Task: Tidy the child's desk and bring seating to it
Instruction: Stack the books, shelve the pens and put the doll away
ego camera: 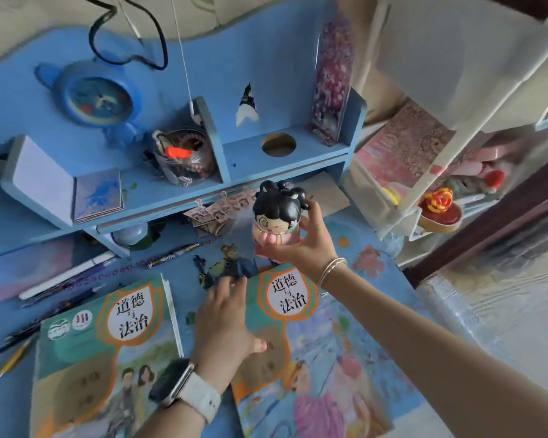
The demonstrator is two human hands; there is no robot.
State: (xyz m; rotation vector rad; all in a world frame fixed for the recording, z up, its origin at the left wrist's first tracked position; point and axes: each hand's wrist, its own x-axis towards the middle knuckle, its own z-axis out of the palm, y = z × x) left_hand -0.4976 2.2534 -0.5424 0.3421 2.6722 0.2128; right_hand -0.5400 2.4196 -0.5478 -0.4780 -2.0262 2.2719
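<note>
Tidying step: right hand [301,245] gripping figurine [277,216] above table [184,276], probably shelf-bound [250,153]; left hand [225,324] flat, released, on textbook [298,336]. Next: upright placement.

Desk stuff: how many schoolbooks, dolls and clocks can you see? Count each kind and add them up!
Schoolbooks: 2, the left book and the right book under the left hand
Dolls: 1, the doll held in the right hand
Clocks: 1, the blue clock
Total: 4
</note>
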